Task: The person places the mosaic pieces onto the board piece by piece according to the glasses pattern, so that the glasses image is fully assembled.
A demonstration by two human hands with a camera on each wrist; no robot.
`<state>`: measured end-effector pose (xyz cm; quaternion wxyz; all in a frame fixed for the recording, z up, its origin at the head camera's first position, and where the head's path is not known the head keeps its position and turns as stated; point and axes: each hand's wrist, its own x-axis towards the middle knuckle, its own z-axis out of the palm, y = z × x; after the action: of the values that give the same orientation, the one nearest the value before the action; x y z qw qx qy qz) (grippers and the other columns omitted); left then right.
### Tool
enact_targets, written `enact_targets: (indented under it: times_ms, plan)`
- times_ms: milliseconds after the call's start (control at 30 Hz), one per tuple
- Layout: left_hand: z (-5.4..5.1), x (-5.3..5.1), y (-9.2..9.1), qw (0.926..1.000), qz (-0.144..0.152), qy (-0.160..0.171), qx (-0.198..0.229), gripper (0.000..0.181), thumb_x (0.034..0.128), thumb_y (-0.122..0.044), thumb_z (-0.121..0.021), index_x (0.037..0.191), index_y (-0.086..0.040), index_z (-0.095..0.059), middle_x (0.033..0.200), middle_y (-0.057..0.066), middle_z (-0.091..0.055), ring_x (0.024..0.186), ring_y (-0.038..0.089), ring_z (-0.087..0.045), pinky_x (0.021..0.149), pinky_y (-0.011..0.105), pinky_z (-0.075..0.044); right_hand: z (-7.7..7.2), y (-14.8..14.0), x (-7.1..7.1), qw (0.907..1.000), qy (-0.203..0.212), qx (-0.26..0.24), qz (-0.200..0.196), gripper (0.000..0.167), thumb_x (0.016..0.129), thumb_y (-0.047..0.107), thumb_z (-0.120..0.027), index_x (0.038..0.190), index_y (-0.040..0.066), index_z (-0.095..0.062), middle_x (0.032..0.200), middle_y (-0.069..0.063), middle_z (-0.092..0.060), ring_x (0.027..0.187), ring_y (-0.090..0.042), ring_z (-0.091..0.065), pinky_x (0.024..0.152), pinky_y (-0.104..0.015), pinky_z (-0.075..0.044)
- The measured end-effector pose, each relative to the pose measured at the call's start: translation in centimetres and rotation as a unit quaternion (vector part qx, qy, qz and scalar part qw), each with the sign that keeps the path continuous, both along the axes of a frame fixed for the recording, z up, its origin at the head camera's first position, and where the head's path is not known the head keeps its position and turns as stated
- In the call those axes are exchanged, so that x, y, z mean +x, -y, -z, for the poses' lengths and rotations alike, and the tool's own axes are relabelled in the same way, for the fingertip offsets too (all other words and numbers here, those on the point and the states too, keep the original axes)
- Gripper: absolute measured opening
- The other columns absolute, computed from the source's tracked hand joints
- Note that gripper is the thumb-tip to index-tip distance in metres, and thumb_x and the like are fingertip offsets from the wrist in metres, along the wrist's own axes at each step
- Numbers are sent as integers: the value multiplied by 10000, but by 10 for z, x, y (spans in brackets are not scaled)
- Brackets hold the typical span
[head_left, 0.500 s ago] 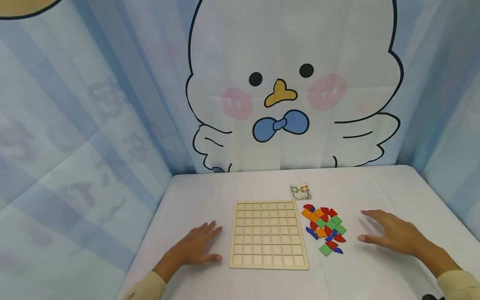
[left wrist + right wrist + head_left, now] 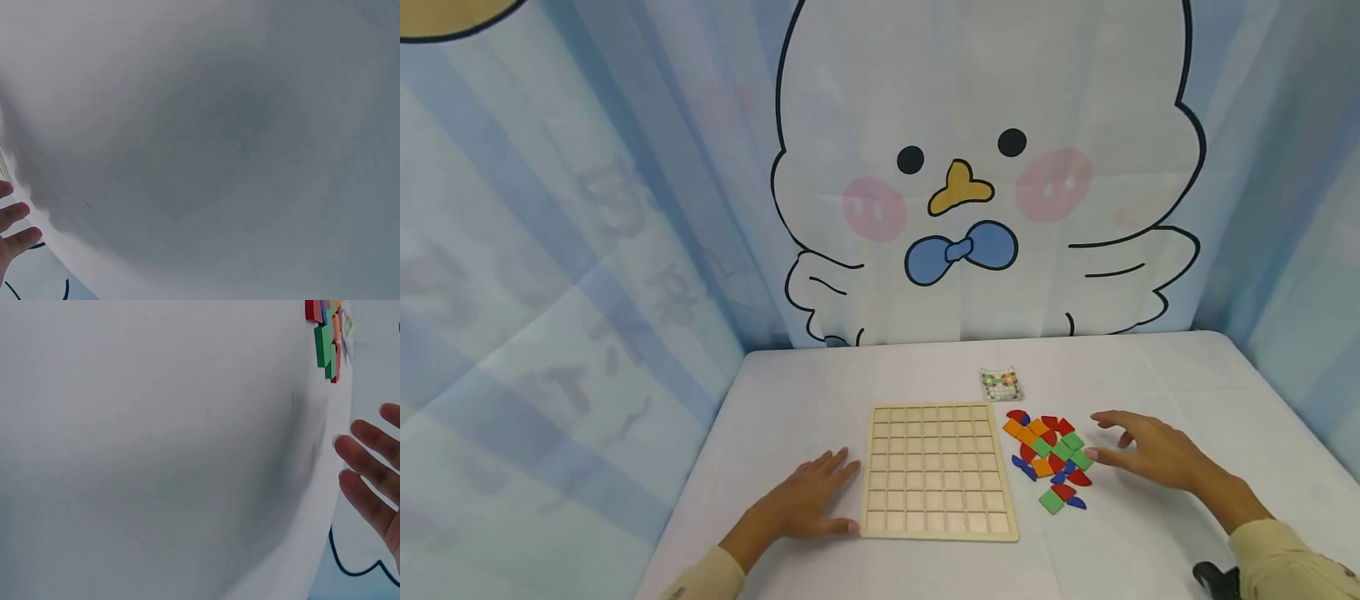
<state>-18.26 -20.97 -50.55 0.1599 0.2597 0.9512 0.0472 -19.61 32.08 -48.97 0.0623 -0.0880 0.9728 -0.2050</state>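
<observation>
A pale wooden board (image 2: pixel 938 480) with a grid of square recesses lies on the table. My left hand (image 2: pixel 811 502) is beside its left edge, fingers spread and thumb tip at the near left corner; whether it touches, I cannot tell. Right of the board is a loose spread of flat pieces: green squares (image 2: pixel 1051 502), orange squares (image 2: pixel 1042 467), red curved-edged pieces (image 2: pixel 1078 477) and blue slivers (image 2: pixel 1077 503). Just right of these hovers my right hand (image 2: pixel 1161 452), fingers loosely bent, nothing held. The right wrist view shows its fingers (image 2: pixel 369 462) apart from the pieces.
A small card (image 2: pixel 1002 384) with a coloured grid pattern lies behind the board's far right corner. A black object (image 2: pixel 1217 579) shows by the right sleeve. A printed curtain (image 2: pixel 970 300) hangs behind the white table (image 2: pixel 805 383).
My right hand has moved left, closer to the coloured pieces. The left hand has shifted slightly right, up to the board's edge. Board and pieces lie as before.
</observation>
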Motion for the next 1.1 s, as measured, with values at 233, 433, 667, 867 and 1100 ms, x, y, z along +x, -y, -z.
enact_targets:
  times_ms: [233, 433, 667, 867, 1100]
  plan:
    - [3, 3, -4, 9999, 74, -8, 152, 1017, 830, -802, -544, 1592, -175, -298, 1668, 160, -209, 1508, 432, -254, 1148, 623, -316, -1, 21, -13, 9995, -75, -223, -225, 673, 856, 511, -744, 1331, 55, -606, 1164, -177, -703, 784, -112, -580, 617, -271, -501]
    - [7, 2, -9, 9998, 68, 121, 154, 1042, 827, -813, -533, 1606, -179, -255, 1677, 168, -162, 1512, 456, -218, 1141, 648, -307, 0, 37, -28, 9990, -86, -321, -305, 574, 869, 433, -761, 1285, 59, -635, 1092, -142, -719, 745, -110, -573, 617, -267, -526]
    - [8, 0, -12, 9997, 36, 217, -57, 1075, 808, -862, -483, 1614, -201, -224, 1683, 157, -139, 1521, 453, -186, 1139, 654, -303, 2, 54, -48, 9987, 68, -404, -303, 532, 877, 400, -762, 1274, 63, -653, 1068, -96, -723, 801, -146, -599, 673, -305, -554]
    - [5, 2, -12, 9996, 59, 237, -135, 1100, 797, -860, -506, 1617, -191, -208, 1684, 151, -140, 1522, 457, -179, 1144, 651, -299, 5, 66, -59, 9985, 214, -437, -270, 524, 883, 423, -752, 1277, 90, -662, 1107, -99, -712, 842, -161, -619, 719, -339, -577]
    - [0, 8, -14, 9996, 157, 229, -105, 1089, 806, -826, -546, 1612, -170, -222, 1677, 164, -164, 1516, 458, -200, 1136, 651, -313, 7, 74, -69, 9982, 156, -411, -419, 432, 921, 359, -726, 1264, 101, -677, 1143, -101, -704, 854, -169, -602, 768, -372, -566]
